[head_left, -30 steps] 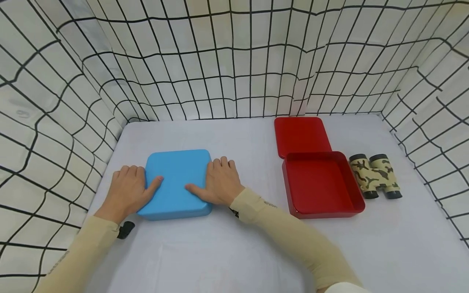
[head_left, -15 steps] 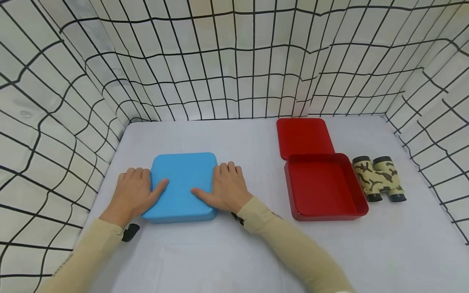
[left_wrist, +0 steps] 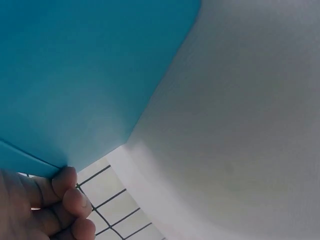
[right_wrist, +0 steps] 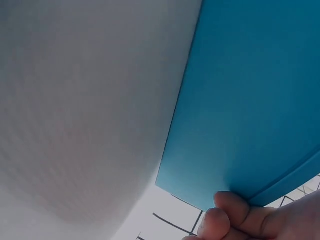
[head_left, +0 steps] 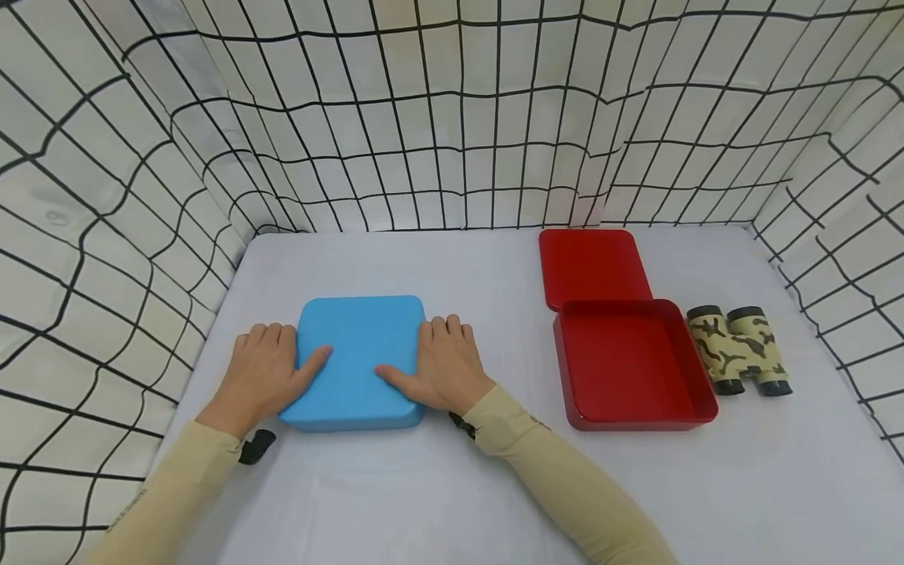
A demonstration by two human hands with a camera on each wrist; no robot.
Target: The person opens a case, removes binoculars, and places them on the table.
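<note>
A light blue box [head_left: 363,337] with rounded corners lies on the white table, its top covered. My left hand [head_left: 264,373] holds its left side, with the thumb laid over the top. On the opposite side my right hand [head_left: 448,367] grips the box the same way, thumb on top. The left wrist view shows curled fingertips [left_wrist: 76,200] at the box wall, close to a seam line. Similar curled fingertips [right_wrist: 231,210] press the wall in the right wrist view. What is inside the blue box is hidden.
An open red box [head_left: 632,365] stands on the right, nothing visible inside. Its flat red lid [head_left: 593,267] lies just behind, by the back edge. Camouflage binoculars [head_left: 739,351] lie right of it. Black wire mesh [head_left: 452,149] encloses the back and both sides.
The whole head view has shifted slightly, so everything appears a little further right and lower. Both hands keep the same hold on the blue box.
</note>
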